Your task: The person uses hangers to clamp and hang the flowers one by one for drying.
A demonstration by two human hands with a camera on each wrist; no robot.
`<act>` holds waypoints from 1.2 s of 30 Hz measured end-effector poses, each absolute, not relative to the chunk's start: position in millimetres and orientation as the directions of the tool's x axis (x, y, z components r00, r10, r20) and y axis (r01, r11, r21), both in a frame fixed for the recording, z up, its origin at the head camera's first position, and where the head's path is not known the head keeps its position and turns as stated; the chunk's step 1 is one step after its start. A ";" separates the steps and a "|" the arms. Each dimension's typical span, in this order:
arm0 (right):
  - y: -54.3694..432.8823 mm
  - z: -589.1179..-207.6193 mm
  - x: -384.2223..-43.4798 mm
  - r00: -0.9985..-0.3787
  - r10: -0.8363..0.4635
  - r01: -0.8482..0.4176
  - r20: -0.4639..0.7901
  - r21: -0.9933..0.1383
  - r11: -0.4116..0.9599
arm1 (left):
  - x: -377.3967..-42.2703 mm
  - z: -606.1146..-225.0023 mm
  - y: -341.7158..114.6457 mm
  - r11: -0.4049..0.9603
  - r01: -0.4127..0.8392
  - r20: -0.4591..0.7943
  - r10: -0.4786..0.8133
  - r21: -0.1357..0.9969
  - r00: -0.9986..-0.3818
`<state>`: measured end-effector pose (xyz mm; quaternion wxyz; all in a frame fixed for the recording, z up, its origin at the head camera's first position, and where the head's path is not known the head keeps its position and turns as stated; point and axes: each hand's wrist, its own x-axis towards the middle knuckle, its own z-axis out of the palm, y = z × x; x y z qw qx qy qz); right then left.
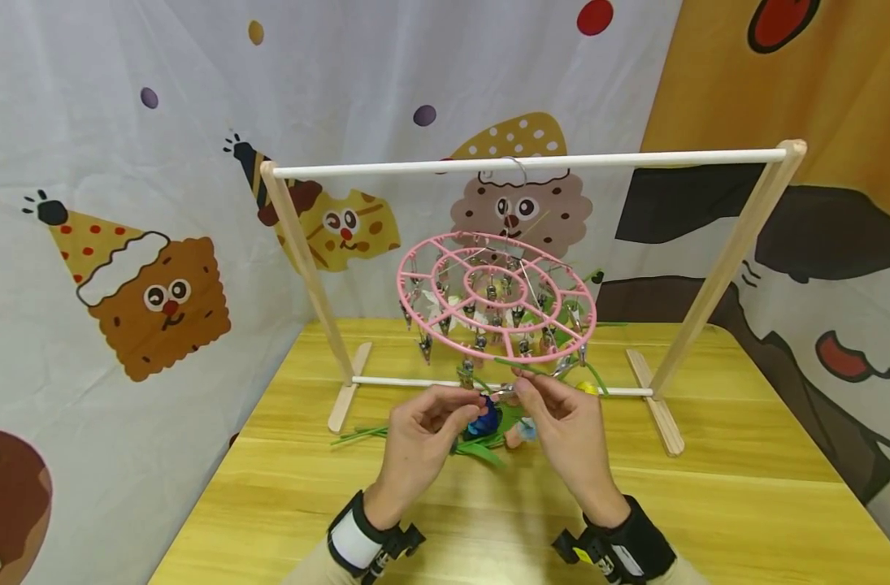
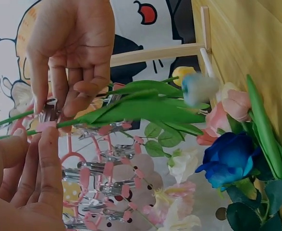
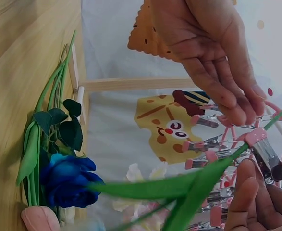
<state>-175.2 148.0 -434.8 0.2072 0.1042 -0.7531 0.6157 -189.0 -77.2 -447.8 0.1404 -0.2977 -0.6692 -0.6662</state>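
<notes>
My right hand [image 1: 572,426] pinches a metal clip [image 3: 265,156] with pink tips, at the near edge of the pink round hanger [image 1: 408,305]. The clip's tips sit around a green flower stem [image 2: 73,122]. My left hand [image 1: 418,443] faces it, its thumb and fingers pinching the stem right beside the clip's tips. From the clip, long green leaves [image 2: 145,108] run along the stem towards a blurred pale-blue tulip [image 2: 198,89]. In the head view, fingers partly hide the clip.
A wooden stand with a white top bar [image 1: 386,168] carries the hanger by its hook. Several clips dangle from the rings, some with flowers. Below my hands, a blue rose [image 3: 71,180], a pink tulip [image 3: 40,219] and green stems lie on the wooden table [image 1: 269,479].
</notes>
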 end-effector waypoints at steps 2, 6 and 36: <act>149.8 -435.2 -175.7 -0.891 0.100 -0.414 0.443 -0.883 0.219 | -189.0 -449.2 -78.1 -0.067 0.580 0.579 0.227 0.812 -0.783; 153.1 -435.8 -176.3 -0.890 0.100 -0.415 0.444 -0.882 0.224 | -189.5 -453.1 -81.8 -0.056 0.574 0.568 0.255 0.817 -0.783; 182.4 -432.5 -183.3 -0.882 0.215 -0.378 0.419 -0.902 0.208 | -206.3 -488.3 -117.0 0.408 0.484 0.372 0.326 0.774 -0.869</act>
